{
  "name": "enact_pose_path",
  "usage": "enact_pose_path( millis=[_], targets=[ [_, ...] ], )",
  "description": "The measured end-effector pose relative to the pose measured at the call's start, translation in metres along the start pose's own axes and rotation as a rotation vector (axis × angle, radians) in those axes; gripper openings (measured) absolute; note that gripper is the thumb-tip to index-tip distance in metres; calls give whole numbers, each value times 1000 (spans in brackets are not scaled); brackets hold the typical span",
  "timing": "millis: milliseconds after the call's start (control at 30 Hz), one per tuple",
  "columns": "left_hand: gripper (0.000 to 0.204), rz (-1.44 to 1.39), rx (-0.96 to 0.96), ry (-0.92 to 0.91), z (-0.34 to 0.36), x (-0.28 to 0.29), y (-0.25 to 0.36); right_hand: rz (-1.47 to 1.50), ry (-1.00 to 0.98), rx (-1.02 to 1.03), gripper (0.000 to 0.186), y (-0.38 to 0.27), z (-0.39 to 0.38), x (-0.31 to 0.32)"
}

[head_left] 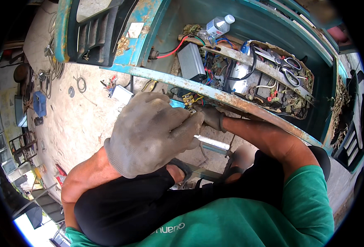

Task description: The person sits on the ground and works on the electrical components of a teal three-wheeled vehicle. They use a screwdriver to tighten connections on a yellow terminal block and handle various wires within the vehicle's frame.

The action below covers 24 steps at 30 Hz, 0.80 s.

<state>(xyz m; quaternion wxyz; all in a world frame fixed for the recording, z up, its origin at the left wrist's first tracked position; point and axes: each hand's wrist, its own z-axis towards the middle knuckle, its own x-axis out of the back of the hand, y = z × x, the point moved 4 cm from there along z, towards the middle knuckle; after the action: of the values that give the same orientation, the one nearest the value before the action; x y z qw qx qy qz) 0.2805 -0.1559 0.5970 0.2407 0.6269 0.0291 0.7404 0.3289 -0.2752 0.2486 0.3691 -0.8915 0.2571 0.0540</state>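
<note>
Large in the middle is my left hand (153, 131), in a grey work glove, its fingers bent and pressed together. Whatever it pinches is hidden behind the fingers. Just beyond its fingertips, a small terminal block (189, 100) with brass-coloured contacts has yellow and other thin wires running to it. My right hand (211, 117), in a dark glove, reaches in from the right with its fingers closed at the block; the left hand partly covers them. A whitish bar (213, 142) shows below the hands; I cannot tell whether the left hand touches it.
A rusty teal metal frame (231, 99) crosses beyond my hands. In its compartment lie a finned grey metal box (191, 61), a plastic bottle (220, 26), scissors (291, 77) and tangled wires. A white box (122, 94) with loose leads and coiled cable (81, 85) lie on the floor at left.
</note>
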Motion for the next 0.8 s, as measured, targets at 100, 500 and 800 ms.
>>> enact_pose_path(
  millis=[100, 500, 800],
  targets=[
    [39, -42, 34, 48, -2, -4, 2, -90, 11, 111, 64, -4, -1, 1],
    [32, -243, -94, 67, 10, -3, -5, -120, -2, -40, 58, -6, -2, -1],
    [21, -240, -105, 0, 15, -4, -10, -48, -80, 5, 47, -7, 0, 0]
  ],
)
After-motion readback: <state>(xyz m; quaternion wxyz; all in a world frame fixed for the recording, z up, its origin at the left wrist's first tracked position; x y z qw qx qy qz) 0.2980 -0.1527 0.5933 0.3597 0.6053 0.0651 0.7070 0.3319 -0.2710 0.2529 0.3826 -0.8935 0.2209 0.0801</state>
